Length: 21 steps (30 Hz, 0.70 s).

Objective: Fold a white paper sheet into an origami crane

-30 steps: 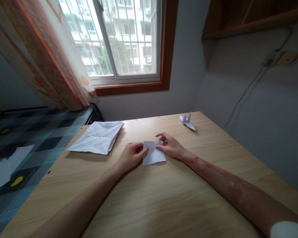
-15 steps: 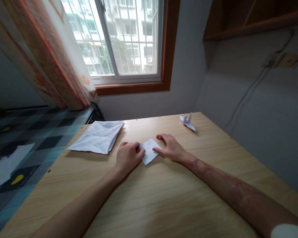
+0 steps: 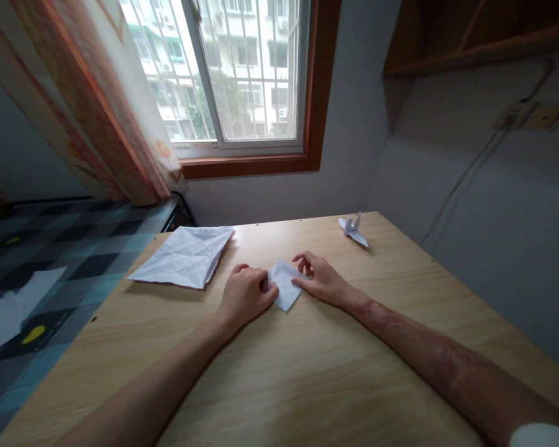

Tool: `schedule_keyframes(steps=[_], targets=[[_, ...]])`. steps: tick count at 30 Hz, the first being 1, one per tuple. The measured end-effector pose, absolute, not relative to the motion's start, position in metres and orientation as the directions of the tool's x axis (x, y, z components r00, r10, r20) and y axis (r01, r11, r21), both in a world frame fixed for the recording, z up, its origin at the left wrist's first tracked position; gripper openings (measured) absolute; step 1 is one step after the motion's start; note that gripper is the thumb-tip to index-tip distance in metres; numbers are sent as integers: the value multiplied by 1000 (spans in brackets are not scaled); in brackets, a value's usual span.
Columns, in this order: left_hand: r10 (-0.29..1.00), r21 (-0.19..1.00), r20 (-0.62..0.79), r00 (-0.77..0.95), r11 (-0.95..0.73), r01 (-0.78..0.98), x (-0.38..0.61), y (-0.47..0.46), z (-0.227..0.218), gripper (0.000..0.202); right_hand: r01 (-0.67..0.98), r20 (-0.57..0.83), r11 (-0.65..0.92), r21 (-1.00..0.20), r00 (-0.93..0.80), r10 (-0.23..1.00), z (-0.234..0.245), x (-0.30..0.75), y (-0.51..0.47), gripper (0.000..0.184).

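A small white sheet of folded paper (image 3: 286,292) lies on the wooden table between my hands, its corners pointing up and down in view. My left hand (image 3: 248,290) is closed at its left corner, with the thumb along the edge and the other fingers curled under. At the right corner, my right hand (image 3: 323,279) has its thumb on the paper and its fingers bent behind it, closed around that corner. Part of the paper's left and right edges is hidden by my fingers.
Creased white paper sheets (image 3: 181,256) lie at the table's left back. A white origami crane (image 3: 353,231) stands near the back right edge. Left of the table (image 3: 279,385) is a checked bed (image 3: 107,248) with more white paper (image 3: 23,301). A shelf (image 3: 484,53) hangs at upper right.
The folded paper has shifted slightly right and turned a little. My left hand has moved right with it, and my right hand's fingers have curled in more around the right corner.
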<state>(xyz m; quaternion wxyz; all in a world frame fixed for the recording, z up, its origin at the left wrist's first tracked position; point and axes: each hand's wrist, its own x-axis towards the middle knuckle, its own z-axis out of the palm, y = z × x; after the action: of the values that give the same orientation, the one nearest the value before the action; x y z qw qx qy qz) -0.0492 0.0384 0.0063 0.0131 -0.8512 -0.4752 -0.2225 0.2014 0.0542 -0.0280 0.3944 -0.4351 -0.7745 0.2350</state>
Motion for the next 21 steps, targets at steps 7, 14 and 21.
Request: schedule_keyframes(steps=[7, 14, 21], targets=[[729, 244, 487, 482, -643, 726, -48, 40, 5, 6, 400, 437, 526, -751, -296, 849, -28, 203, 54, 32], [790, 351, 500, 355, -559, 751, -51, 41, 4, 5, 400, 445, 533, -745, -298, 845, -28, 202, 54, 31], [770, 300, 456, 446, -605, 738, -52, 45, 2, 13, 553, 501, 571, -607, -291, 815, -31, 202, 55, 36]])
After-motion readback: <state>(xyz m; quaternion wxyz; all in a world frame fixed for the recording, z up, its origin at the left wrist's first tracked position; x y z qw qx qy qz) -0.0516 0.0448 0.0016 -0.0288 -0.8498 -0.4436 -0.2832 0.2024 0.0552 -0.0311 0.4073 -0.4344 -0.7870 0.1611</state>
